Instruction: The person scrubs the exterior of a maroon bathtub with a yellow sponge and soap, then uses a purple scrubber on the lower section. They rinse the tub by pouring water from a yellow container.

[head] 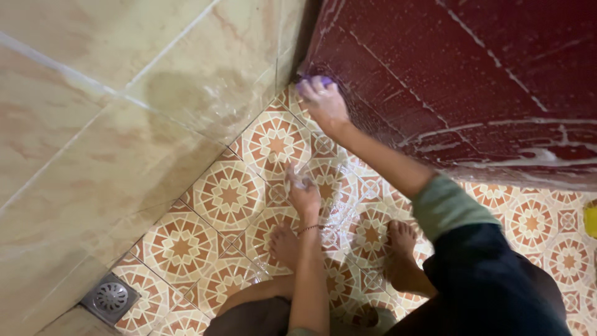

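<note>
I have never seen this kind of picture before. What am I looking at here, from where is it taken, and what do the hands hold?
There is no machine here. A person wears one camera on the head, so the picture looks straight down at their own arms and bare feet.

The right hand reaches forward and presses a small purple scrubber against the foot of a dark red tiled wall, which carries white soapy streaks. The left hand hangs lower, over the patterned floor; whether it holds anything I cannot tell.

The floor tiles are orange and white with star shapes, and they look wet. On the left stands a beige tiled wall. A square metal drain sits in the floor at the lower left. A yellow thing shows at the right edge, too cut off to identify.
</note>
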